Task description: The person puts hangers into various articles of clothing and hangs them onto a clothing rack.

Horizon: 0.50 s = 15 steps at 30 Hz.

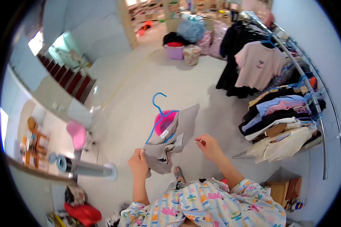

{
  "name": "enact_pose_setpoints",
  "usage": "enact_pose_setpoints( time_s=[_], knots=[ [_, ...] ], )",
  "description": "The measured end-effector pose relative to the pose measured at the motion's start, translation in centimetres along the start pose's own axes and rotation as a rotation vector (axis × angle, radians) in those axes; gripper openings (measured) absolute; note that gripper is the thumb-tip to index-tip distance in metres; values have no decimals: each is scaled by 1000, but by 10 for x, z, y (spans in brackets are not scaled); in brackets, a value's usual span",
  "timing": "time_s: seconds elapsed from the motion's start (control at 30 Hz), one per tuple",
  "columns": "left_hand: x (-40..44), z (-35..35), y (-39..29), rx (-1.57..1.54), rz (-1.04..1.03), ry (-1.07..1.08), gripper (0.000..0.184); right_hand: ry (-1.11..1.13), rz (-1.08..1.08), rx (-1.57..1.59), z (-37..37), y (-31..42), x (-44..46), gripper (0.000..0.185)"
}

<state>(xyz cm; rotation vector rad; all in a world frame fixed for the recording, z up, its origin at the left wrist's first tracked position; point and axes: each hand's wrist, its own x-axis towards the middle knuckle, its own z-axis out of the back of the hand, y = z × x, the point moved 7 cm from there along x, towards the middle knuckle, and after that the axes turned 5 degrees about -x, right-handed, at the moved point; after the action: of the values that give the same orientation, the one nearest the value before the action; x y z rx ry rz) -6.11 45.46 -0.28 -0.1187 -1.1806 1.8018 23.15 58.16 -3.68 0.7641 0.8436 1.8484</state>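
My left hand (139, 162) is closed on the lower left edge of a grey T-shirt (188, 119) with a black-and-white print. A blue hanger (161, 99) sits at the shirt's neck opening, its hook pointing up and away from me. Bright pink (163, 122) shows inside the neck, beside a white label; whether it belongs to the shirt I cannot tell. Just right of the shirt and apart from it is my right hand (210, 147), its fingers loosely bent with a small gap to the thumb and nothing visible in them.
Along the right wall, a metal rack (317, 109) carries many clothes, among them a pink T-shirt (260, 64). Bags and a purple bin (175, 53) stand at the back. On the left are a pink chair (76, 135) and a grey post (89, 167). Red stairs (66, 77) lie beyond.
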Motion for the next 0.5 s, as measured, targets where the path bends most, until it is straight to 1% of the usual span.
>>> enact_pose_setpoints(
  time_s=[0.07,0.17,0.27,0.37,0.5],
  knots=[
    [34,-33,-6,-29,-71,80,22,-76,10,-78,16,-2,24,13],
    [81,-93,-17,-54,-147,188,21,-157,25,-70,38,3,55,17],
    [120,-158,-37,-115,-207,277,21,-210,-45,-11,49,-10,79,27],
    [145,-227,-78,-177,-255,371,22,-312,-43,133,64,-22,95,38],
    [161,-329,-140,-197,-347,518,22,-426,-84,232,93,-75,124,42]
  ],
)
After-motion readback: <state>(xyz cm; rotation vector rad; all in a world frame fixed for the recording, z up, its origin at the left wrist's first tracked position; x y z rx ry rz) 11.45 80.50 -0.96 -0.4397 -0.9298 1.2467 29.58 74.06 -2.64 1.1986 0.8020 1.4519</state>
